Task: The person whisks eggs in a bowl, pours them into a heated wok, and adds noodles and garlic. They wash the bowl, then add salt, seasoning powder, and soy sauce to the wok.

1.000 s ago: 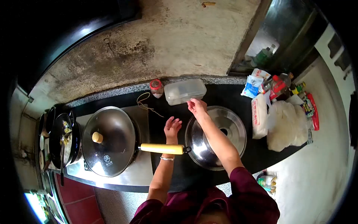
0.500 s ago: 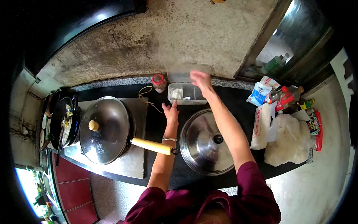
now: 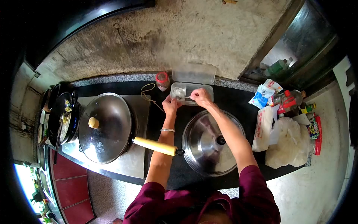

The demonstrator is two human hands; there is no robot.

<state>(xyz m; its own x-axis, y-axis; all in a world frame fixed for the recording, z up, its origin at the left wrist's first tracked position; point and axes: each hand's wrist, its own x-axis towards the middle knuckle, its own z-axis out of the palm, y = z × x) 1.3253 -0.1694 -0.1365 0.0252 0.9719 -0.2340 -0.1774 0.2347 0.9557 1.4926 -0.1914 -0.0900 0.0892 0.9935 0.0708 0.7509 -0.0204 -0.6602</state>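
A clear plastic seasoning box (image 3: 207, 91) stands against the back of the counter, its hinged lid (image 3: 194, 74) raised toward the wall. White powder (image 3: 179, 92) lies in its left compartment. My right hand (image 3: 201, 96) pinches the handle of a small spoon (image 3: 187, 98), whose other end points into that powder. At the box's front left corner, my left hand (image 3: 171, 106) is closed on the edge, its fingertips partly hidden. Just left of the box stands a red-lidded jar (image 3: 162, 80).
A lidded wok (image 3: 108, 138) sits on the stove at left, its wooden handle (image 3: 154, 145) reaching toward my left forearm. Under my right forearm is a large steel lid (image 3: 201, 149). Bags and bottles (image 3: 287, 100) crowd the right end. A looped cord (image 3: 147, 98) lies near the jar.
My right hand has come down from beside the raised lid and taken hold of the spoon. My left hand has moved up against the box's corner and closed on it.
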